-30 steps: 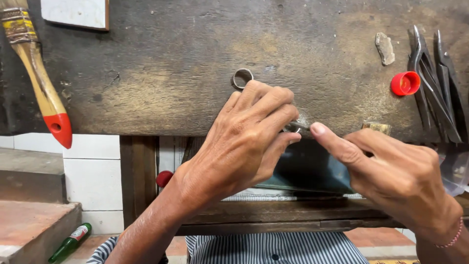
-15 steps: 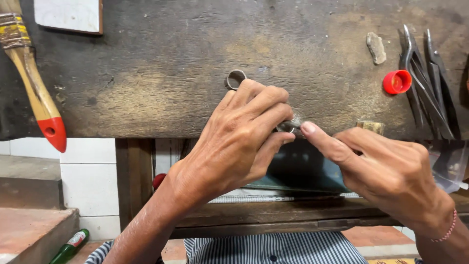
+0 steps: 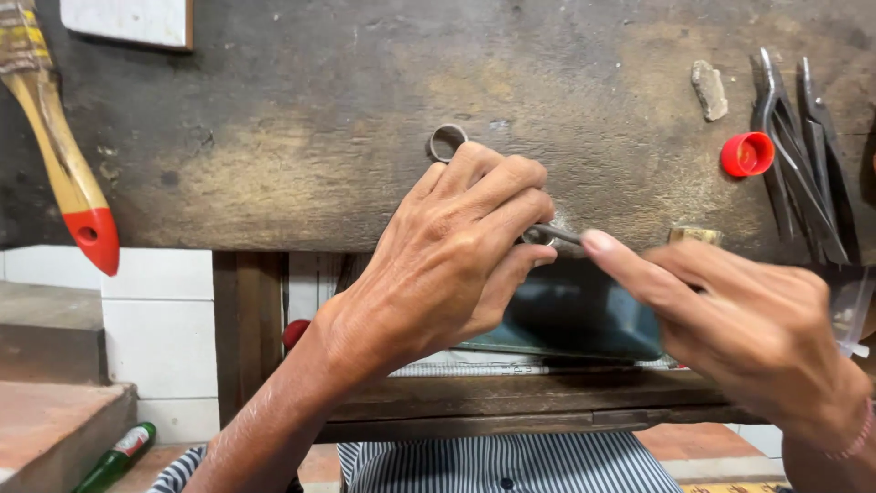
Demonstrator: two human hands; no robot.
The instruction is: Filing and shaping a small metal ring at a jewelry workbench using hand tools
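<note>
L hand point(image 3: 447, 265) pinches small metal piece point(image 3: 546, 236) btwn thumb & fingers at surface point(image 3: 301, 155) front edge, frame centre. R hand point(image 3: 748, 319) at 4 o'clock, forefinger tip touching same piece; grip can't tell. Metal ring point(image 3: 447, 141) at 12 of L hand. Red cap point(image 3: 746, 153), pliers point(image 3: 803, 155) at 2; brush point(image 3: 59, 155) at 9.

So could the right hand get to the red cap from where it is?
Probably yes. The red cap lies in the open on the workbench, just up from the right hand, with only pliers beside it, not covering it.
</note>
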